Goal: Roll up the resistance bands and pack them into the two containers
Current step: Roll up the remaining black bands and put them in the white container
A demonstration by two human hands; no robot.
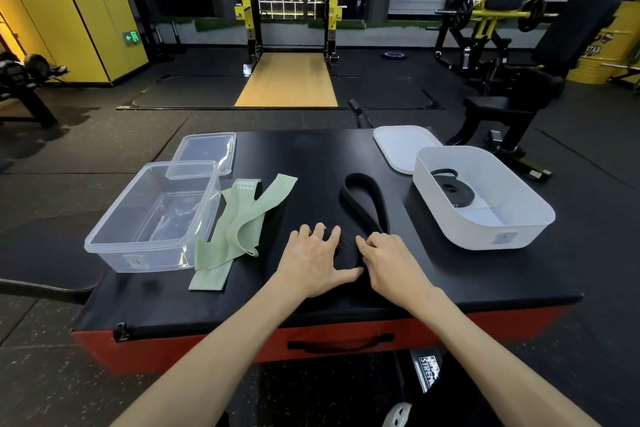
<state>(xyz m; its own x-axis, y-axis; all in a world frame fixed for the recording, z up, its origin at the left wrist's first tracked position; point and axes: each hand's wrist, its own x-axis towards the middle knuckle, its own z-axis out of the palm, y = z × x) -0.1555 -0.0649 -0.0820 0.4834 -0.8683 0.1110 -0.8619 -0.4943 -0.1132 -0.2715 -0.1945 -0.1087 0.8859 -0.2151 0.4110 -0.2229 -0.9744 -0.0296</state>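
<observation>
A black resistance band (367,201) lies on the black padded box top (311,156), its free loop reaching away from me. Its near end is wound into a roll between my hands. My left hand (313,262) holds the roll with curled fingers and thumb, and my right hand (388,258) grips it from the right. Light green bands (242,225) lie in a loose heap left of my hands, beside the clear container (114,236), which has no band in it. The white container (485,236) at the right holds a rolled black band (453,189).
A clear lid (204,153) lies behind the clear container and a white lid (401,146) behind the white one. The box has red sides and a black handle (341,343). Around it stand a squat rack (287,11), a black bench (512,104) and a yellow wall (69,4).
</observation>
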